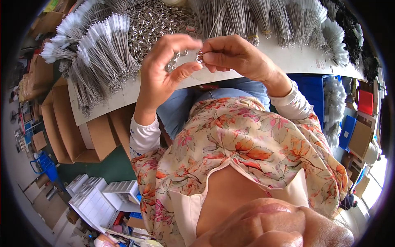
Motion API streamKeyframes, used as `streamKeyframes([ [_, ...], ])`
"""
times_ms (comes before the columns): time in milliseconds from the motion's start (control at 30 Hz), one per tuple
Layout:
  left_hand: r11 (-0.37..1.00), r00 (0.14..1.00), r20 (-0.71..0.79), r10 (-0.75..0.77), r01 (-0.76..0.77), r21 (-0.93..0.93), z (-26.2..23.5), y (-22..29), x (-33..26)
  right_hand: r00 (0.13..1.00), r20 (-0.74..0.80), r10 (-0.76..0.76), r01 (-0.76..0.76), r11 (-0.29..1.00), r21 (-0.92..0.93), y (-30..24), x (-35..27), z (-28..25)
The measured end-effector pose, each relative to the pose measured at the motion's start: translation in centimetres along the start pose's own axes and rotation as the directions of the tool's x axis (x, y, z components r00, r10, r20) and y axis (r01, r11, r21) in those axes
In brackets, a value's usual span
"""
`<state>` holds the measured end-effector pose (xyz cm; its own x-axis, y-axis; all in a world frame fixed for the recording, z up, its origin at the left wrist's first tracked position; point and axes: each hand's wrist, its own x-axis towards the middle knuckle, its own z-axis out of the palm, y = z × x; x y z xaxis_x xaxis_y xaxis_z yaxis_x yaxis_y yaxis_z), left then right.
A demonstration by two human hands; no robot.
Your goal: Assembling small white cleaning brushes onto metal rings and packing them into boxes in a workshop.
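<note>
Over the near edge of the white table (pixel 284 61) both my hands are raised. My right hand (pixel 240 55) pinches a small shiny metal ring (pixel 200 57) between thumb and fingertips. My left hand (pixel 164 61) is open just beside it, thumb and forefinger spread apart around the ring's left side; its fingertips are slightly blurred. Behind my hands lies a large heap of shiny metal rings or clips (pixel 158 24). Thin wire-stemmed brushes with white bristles (pixel 105 49) are piled to the left of the heap.
More bundles of wire-stemmed brushes (pixel 263 16) line the table's far side, with black-bristled ones (pixel 356 37) at the right end. Open cardboard boxes (pixel 78 131) stand below on the left. To the right is a blue bin (pixel 306 88) beside bagged white brushes (pixel 334 103).
</note>
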<state>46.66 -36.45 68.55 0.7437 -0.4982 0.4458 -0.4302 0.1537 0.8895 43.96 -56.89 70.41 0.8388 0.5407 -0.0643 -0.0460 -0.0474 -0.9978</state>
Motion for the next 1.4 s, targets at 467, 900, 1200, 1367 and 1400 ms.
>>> streamKeyframes([
  [467, 0.847, 0.866, -0.454, -0.211, 0.394, 0.356, 0.1, -4.5, -6.9, 0.872, -0.490, 0.002, -0.489, -0.055, -0.871, 7.6, -11.9, -8.5],
  [900, 0.947, 0.865, -0.413, -0.284, 0.320, 0.018, -0.2, -2.8, -5.3, 0.914, -0.076, -0.398, 0.221, 0.647, -0.730, 7.5, 2.3, 4.4],
  [1200, 0.978, 0.983, -0.080, -0.167, 0.175, 0.116, -3.2, 1.0, -2.6, 0.994, 0.082, -0.071, 0.083, 0.985, -0.153, 2.5, 2.7, 1.2],
  [1367, 0.991, 0.980, -0.155, -0.124, 0.131, 0.038, -1.7, 0.7, -1.9, 0.997, 0.074, -0.004, 0.003, 1.000, 0.012, 2.9, 2.3, 1.0],
  [1400, 0.991, 0.980, -0.154, -0.125, 0.132, 0.035, -1.2, 0.8, -1.9, 0.998, 0.047, 0.042, -0.047, 0.994, 0.096, 2.3, 2.2, 1.0],
])
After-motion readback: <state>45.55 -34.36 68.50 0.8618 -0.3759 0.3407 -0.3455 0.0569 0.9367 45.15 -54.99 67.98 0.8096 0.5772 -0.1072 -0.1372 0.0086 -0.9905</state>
